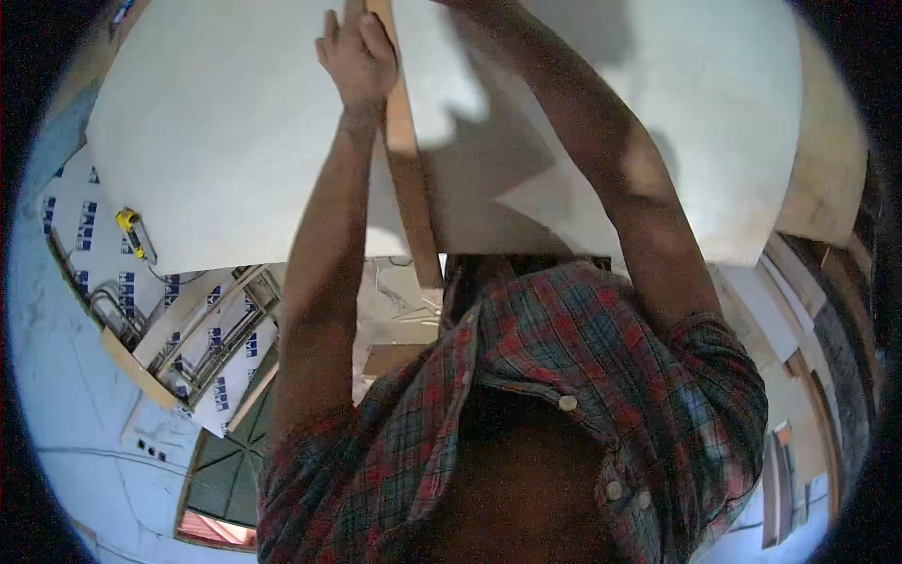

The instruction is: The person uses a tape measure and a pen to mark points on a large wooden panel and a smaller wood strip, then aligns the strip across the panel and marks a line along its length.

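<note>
A large white board spreads out in front of me. A long, narrow wooden strip lies across it, running from the top of the view toward my body, and its near end sticks out past the board's near edge. My left hand grips the strip near its far part, thumb against the wood and fingers bent at its left side. At the top edge of the view, my right hand reaches over the board to the right of the strip. Its fingers are cut off, so what it touches is hidden.
A yellow and grey tool lies at the left on a white sheet with blue prints. Metal frames lie below it. Boards and planks stand along the right. Smaller wood pieces lie beneath the board's near edge.
</note>
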The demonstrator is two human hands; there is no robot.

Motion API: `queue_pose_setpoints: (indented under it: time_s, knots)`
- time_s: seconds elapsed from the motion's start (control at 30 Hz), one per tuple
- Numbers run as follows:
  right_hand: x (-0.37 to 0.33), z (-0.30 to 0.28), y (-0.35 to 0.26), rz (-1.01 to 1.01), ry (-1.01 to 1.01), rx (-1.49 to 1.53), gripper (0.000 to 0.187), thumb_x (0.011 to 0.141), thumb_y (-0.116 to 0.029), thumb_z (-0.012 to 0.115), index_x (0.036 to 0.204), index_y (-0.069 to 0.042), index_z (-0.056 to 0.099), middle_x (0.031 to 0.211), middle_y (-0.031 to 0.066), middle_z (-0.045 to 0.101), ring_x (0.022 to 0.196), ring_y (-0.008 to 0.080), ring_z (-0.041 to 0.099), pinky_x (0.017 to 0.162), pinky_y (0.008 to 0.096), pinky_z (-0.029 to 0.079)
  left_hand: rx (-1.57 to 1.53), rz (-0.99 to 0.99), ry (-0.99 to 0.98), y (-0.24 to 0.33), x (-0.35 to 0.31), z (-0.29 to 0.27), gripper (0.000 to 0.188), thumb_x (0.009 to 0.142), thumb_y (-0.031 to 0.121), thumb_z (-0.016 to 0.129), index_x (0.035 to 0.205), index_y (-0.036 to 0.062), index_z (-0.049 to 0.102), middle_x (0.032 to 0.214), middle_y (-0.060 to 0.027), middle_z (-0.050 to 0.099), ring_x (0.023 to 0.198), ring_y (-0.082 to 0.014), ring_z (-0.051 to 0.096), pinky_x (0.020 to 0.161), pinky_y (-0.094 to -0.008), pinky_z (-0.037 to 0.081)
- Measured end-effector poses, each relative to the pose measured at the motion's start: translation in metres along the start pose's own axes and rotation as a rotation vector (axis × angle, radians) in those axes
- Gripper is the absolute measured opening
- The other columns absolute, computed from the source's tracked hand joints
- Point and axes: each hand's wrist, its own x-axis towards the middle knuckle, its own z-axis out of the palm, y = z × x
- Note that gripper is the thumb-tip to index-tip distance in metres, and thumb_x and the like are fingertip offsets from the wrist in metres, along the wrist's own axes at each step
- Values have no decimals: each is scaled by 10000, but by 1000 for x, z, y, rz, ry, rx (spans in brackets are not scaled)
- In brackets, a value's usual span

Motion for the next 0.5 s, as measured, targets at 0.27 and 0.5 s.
queue_pose_setpoints:
  time_s: [0.27, 0.5]
  knots:
    - [-191, -5, -82, -64, -300, -445, 274, 889, -303, 703, 1077, -111, 646, 992, 118, 700, 870, 321, 701, 761, 458, 573, -29, 39, 60, -8, 2, 1, 518, 1073, 391, 328, 1455, 83, 495, 1446, -180, 529, 1373, -463, 398, 1154, -535, 274]
    - [-398, -57, -225, 449, -697, -126, 350, 886, -263, 705, 1174, -78, 627, 954, 160, 701, 880, 362, 703, 733, 444, 579, -32, 17, 77, -3, 0, 5, 489, 1061, 366, 362, 1432, 88, 518, 1410, -184, 559, 1342, -470, 433, 1138, -567, 284]
